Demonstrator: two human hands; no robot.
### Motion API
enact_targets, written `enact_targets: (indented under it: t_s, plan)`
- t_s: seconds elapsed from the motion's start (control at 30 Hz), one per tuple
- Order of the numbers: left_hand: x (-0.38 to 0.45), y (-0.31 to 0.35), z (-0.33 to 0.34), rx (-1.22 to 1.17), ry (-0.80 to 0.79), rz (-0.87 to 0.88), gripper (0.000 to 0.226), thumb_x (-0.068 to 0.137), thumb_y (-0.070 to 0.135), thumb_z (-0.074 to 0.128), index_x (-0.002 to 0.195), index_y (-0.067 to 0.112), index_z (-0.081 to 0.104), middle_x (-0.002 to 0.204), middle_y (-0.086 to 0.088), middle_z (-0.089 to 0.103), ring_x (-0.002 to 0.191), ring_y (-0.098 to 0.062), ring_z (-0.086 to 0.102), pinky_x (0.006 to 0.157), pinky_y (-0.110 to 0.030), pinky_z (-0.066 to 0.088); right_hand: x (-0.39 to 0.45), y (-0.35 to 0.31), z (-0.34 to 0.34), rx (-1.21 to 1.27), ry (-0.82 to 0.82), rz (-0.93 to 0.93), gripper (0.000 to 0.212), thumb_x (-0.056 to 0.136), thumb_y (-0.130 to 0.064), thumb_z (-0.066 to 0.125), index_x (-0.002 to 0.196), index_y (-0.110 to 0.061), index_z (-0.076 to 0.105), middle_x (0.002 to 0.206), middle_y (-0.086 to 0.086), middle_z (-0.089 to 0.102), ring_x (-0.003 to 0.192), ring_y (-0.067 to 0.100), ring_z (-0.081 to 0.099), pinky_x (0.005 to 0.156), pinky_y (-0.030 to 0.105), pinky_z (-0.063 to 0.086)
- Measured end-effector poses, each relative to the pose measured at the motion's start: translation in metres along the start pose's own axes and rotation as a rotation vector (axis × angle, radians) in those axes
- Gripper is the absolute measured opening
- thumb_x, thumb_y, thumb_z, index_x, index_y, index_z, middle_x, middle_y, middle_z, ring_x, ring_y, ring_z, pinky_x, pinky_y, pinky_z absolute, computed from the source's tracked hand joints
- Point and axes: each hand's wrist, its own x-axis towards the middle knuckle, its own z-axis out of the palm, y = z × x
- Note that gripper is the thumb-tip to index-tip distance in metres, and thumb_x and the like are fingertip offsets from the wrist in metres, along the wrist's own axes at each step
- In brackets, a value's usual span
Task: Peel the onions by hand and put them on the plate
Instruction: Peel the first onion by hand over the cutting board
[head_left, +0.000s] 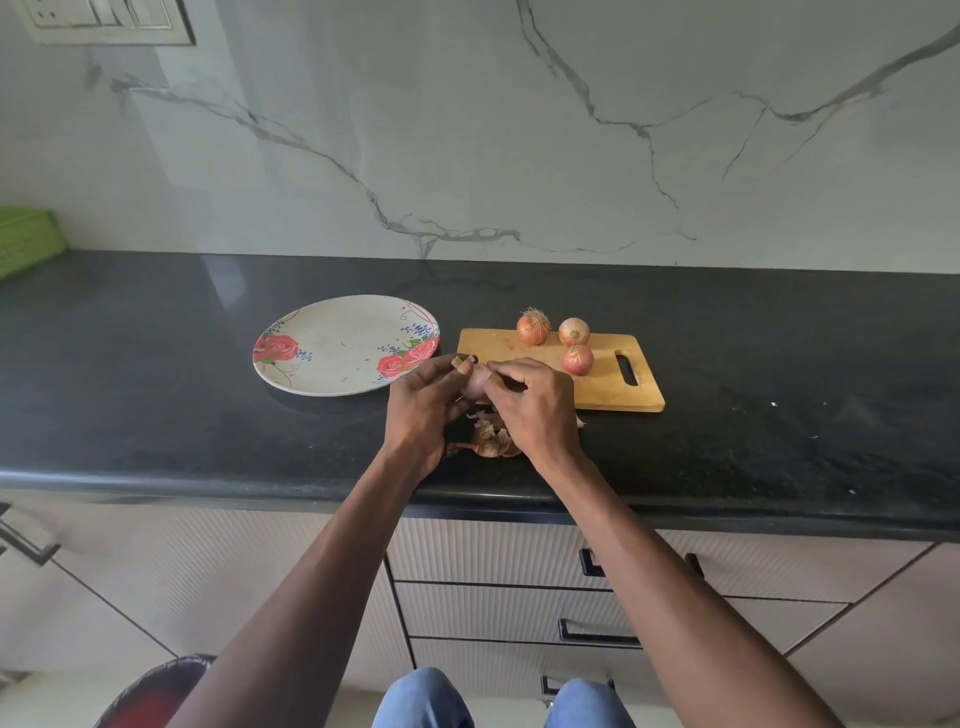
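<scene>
While the black counter (156, 364) spans mid-frame, the floral plate (332, 358) lies left of centre beside the cutting board (597, 384) bearing three unpeeled onions (573, 331). At centre, left hand (423, 410) and right hand (535, 405) grasp a partly peeled onion (475, 384) above loose skins (488, 439).

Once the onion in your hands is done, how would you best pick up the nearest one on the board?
Probably from above, fingers curling round the widest part of the nearest onion. It sits alone on the cutting board, apart from the two behind, so its sides are free. The right hand is the closer one. Its round body offers no handle; the dry skin may slip.
</scene>
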Motion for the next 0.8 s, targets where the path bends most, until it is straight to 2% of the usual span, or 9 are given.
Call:
enact_targets:
  t_s: [0.1, 0.23, 0.43, 0.57, 0.67, 0.8]
  plan:
    - [-0.001, -0.001, 0.002, 0.042, -0.022, 0.048, 0.005, 0.096, 0.005, 0.063, 0.096, 0.005, 0.068, 0.088, -0.009, 0.076, 0.083, -0.02, 0.073, 0.078, -0.034, 0.062, 0.0, -0.001, 0.0, -0.005, 0.009, 0.02, 0.014, 0.088, -0.024, 0.074, 0.084, -0.012, 0.08, 0.079, 0.0, 0.073, 0.072, 0.009, 0.065, 0.063, 0.035, 0.054]
    - [-0.003, 0.001, 0.002, 0.053, -0.03, 0.072, 0.008, 0.096, 0.002, 0.063, 0.093, 0.006, 0.068, 0.083, -0.008, 0.076, 0.076, -0.017, 0.072, 0.07, -0.03, 0.06, -0.002, 0.0, 0.002, -0.029, 0.006, 0.012, 0.014, 0.088, -0.024, 0.073, 0.084, -0.012, 0.08, 0.077, 0.002, 0.071, 0.071, 0.013, 0.064, 0.061, 0.039, 0.053]
    - [-0.003, 0.0, 0.003, 0.064, -0.024, 0.067, 0.006, 0.096, 0.003, 0.063, 0.093, 0.005, 0.068, 0.084, -0.008, 0.076, 0.077, -0.018, 0.072, 0.074, -0.032, 0.062, -0.002, 0.0, 0.004, -0.077, 0.01, 0.032, 0.016, 0.087, -0.024, 0.074, 0.082, -0.009, 0.077, 0.077, 0.001, 0.071, 0.07, 0.012, 0.064, 0.062, 0.038, 0.053]
    - [-0.003, 0.0, 0.003, 0.052, 0.001, 0.066, 0.008, 0.097, 0.006, 0.063, 0.091, 0.007, 0.067, 0.085, -0.007, 0.076, 0.079, -0.019, 0.072, 0.075, -0.034, 0.062, 0.0, -0.002, 0.001, -0.063, 0.038, 0.096, 0.007, 0.085, -0.012, 0.076, 0.083, -0.005, 0.075, 0.077, 0.002, 0.073, 0.068, 0.012, 0.067, 0.06, 0.037, 0.057]
    - [-0.002, 0.0, 0.003, 0.054, 0.034, 0.051, 0.007, 0.098, 0.012, 0.064, 0.094, 0.006, 0.067, 0.086, -0.006, 0.075, 0.082, -0.021, 0.072, 0.074, -0.033, 0.062, 0.0, -0.005, -0.002, -0.025, 0.058, 0.145, 0.009, 0.088, -0.006, 0.068, 0.089, -0.007, 0.077, 0.083, 0.0, 0.074, 0.072, 0.008, 0.067, 0.068, 0.034, 0.059]
    - [0.001, -0.001, 0.003, 0.024, 0.047, 0.034, 0.012, 0.099, 0.016, 0.063, 0.091, 0.007, 0.063, 0.083, -0.008, 0.073, 0.08, -0.021, 0.071, 0.075, -0.035, 0.061, 0.0, -0.009, -0.007, 0.09, 0.046, 0.119, 0.01, 0.089, -0.017, 0.071, 0.09, -0.009, 0.078, 0.081, -0.01, 0.071, 0.078, 0.007, 0.069, 0.072, 0.031, 0.059]
